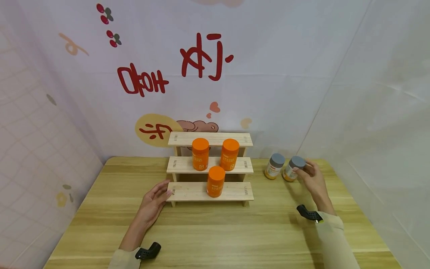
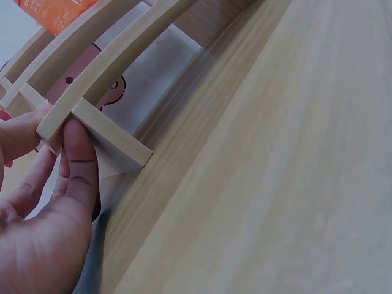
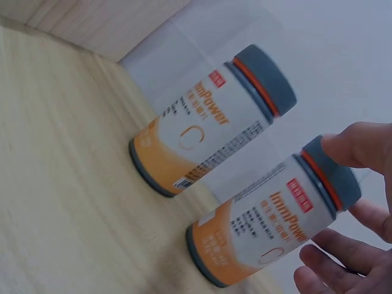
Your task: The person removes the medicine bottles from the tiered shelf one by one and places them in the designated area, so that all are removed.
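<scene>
My left hand [image 1: 152, 204] grips the left end of the lowest step of a three-tier wooden shelf [image 1: 188, 191]. In the left wrist view, the thumb lies over the board and fingers [image 2: 81, 160] curl beneath it. At the right, my right hand [image 1: 315, 182] holds a grey-capped supplement bottle [image 1: 289, 173], its thumb on the cap [image 3: 334, 174] and its other fingers behind. This bottle stands upright on the table. Just left of it stands a matching bottle [image 1: 273, 170] with a white and orange label.
Two orange jars [image 1: 200, 155] stand on the middle tier, and another orange jar [image 1: 215, 183] stands on the lowest. The wooden table [image 1: 215, 231] meets a printed white backdrop [image 1: 268, 93] behind the shelf. A plain white sheet [image 1: 379, 130] hangs at the right.
</scene>
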### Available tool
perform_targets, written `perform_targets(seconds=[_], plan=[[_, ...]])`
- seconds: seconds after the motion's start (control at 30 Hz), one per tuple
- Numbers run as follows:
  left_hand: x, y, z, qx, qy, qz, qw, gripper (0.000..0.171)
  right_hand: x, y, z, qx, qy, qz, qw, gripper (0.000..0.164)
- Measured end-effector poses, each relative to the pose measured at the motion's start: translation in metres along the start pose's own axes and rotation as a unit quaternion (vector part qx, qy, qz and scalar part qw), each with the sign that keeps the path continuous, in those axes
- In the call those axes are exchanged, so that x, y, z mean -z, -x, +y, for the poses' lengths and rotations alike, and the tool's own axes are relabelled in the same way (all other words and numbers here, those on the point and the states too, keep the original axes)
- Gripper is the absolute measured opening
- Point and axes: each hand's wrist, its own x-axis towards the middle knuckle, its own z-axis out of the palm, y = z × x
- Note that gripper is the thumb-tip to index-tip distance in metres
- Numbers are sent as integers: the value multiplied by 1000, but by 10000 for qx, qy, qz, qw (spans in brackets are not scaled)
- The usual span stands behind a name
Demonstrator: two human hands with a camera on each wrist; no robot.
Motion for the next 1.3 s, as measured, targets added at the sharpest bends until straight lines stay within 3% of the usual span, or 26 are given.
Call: perform_targets(seconds=[0.33, 0.8, 1.3], plan=[[2, 3, 2, 6, -98, -40, 9999, 65, 3, 17, -30, 218, -126, 186, 9995, 81], [4, 0, 2, 33, -137, -84, 9999, 65, -10, 35, -71, 931, -157, 356, 9949, 69], [1, 1, 1, 70, -82, -68, 9999, 63, -41, 47, -85, 1545, 14, -247, 9877, 67]])
